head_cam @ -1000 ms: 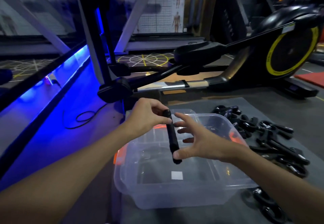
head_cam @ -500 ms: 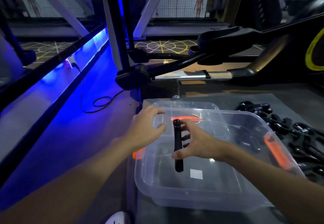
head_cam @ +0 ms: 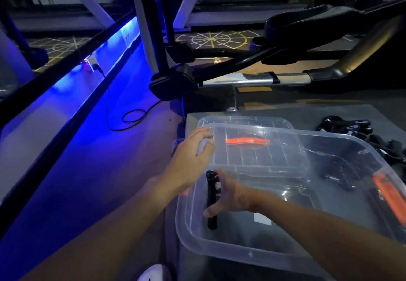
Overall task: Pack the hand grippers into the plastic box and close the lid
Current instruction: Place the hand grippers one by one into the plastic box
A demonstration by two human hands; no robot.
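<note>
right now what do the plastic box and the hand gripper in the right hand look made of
Plastic box: clear, glossy plastic; the lid shows through its wall and the rim catches light. Hand gripper in the right hand: matt black handle, perhaps rubber or foam, as it shows almost no shine; too dim to confirm.

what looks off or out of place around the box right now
Nothing looks damaged or spilled. The lid lies loose behind the plastic box, and unpacked hand grippers sit in a jumbled heap on the mat to its right. The right hand holds one gripper inside the box.
</note>
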